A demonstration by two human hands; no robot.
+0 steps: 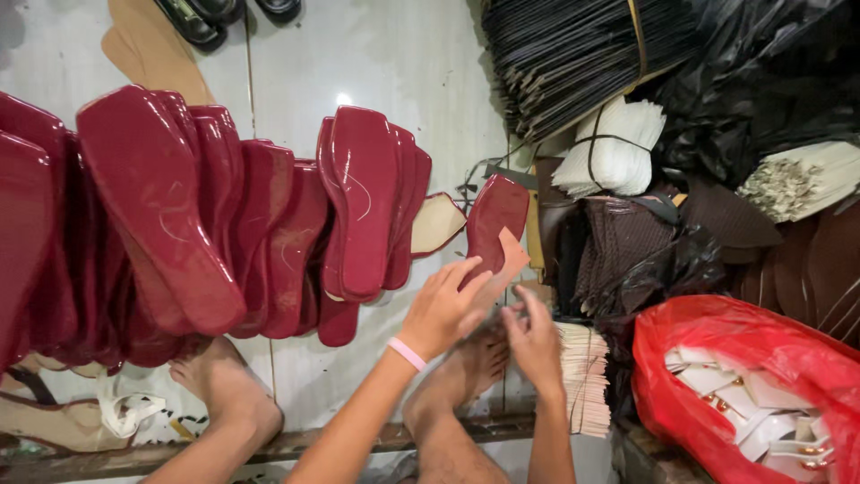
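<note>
Head view: the left hand (441, 309) and right hand (534, 342) meet just right of the row of glossy red soles (206, 224), fingers of both pinching a tan insole piece (506, 260). A red plastic bag (743, 376) lies farther right.

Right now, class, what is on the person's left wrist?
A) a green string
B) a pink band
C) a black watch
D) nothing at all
B: a pink band circles the wrist just below the left hand, which is holding a tan sole piece beside the right hand.
</note>
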